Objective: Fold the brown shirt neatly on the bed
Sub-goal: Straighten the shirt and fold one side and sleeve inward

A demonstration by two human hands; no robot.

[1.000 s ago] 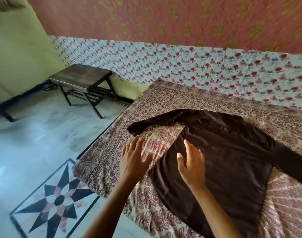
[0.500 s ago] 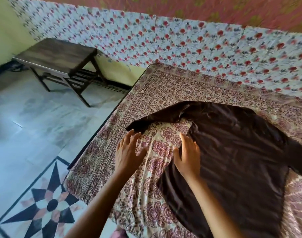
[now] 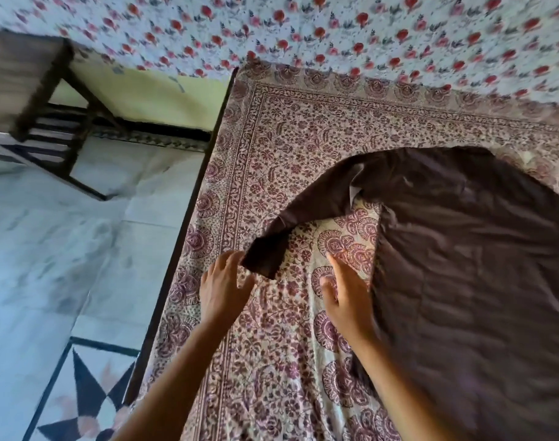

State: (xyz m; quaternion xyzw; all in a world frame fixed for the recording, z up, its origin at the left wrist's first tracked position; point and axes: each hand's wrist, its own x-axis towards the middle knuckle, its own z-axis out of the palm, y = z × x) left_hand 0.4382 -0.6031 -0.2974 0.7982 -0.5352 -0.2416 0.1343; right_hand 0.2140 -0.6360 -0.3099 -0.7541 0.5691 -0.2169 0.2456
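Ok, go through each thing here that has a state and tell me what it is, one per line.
bedsheet: spread out, lightly wrinkled
brown shirt: spread flat, not yet folded
sleeve: stretched out to the side, unfolded
left hand: open, fingertips at the sleeve's cuff
right hand: open, flat on the bedsheet beside the shirt's edge

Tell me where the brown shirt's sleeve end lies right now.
In the head view, the brown fabric sleeve end lies left of centre on the maroon patterned bedsheet, at the fingertips of the left hand.
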